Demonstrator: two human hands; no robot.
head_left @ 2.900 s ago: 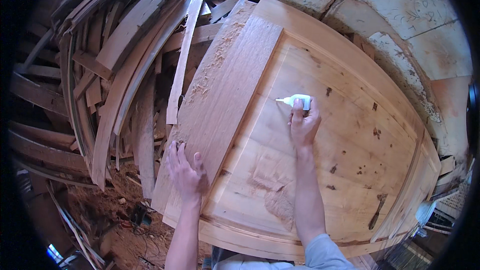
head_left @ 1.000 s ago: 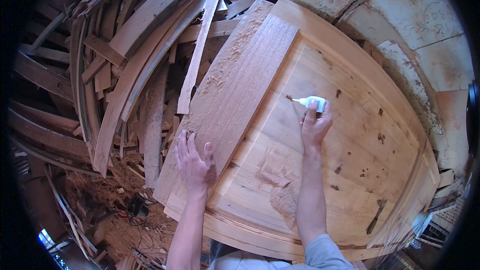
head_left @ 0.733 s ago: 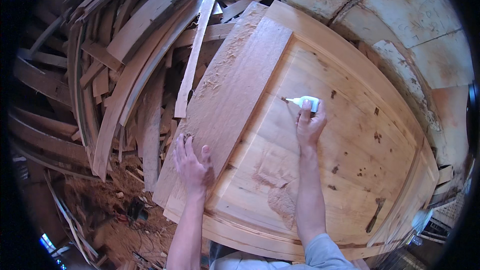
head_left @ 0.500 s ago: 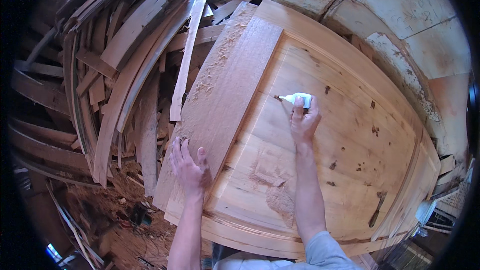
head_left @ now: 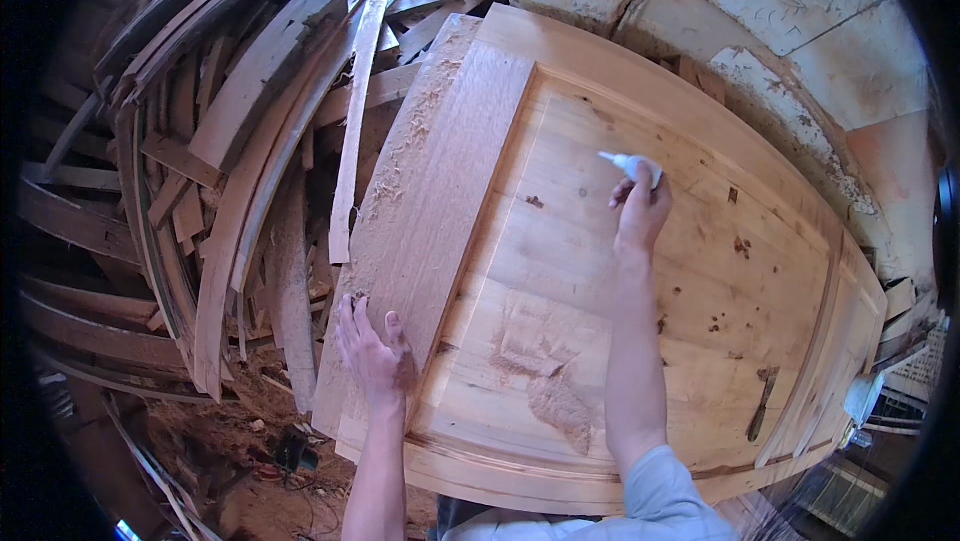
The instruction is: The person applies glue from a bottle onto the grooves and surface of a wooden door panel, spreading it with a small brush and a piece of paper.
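A large framed wooden panel (head_left: 590,271) lies in front of me, its pale boards marked with several dark knots and holes. My right hand (head_left: 643,203) grips a small white glue bottle (head_left: 638,168) with a narrow nozzle. The bottle is held above the panel's upper middle, its tip pointing left and apart from the wood. My left hand (head_left: 378,353) rests with fingers spread on the wide left rail (head_left: 440,191) of the frame. A patch of sawdust (head_left: 540,361) lies on the panel between my forearms.
Scrap boards (head_left: 265,81) are heaped to the left, and a thin strip (head_left: 360,111) leans against the rail's edge. A narrow dark tool (head_left: 762,404) lies on the panel's right part. Stained slabs (head_left: 740,31) stand behind. Shavings cover the floor (head_left: 270,501) at lower left.
My right hand has lifted the glue bottle away from a dark knot and moved it up and to the right. My left hand stays on the rail. The view has shifted slightly.
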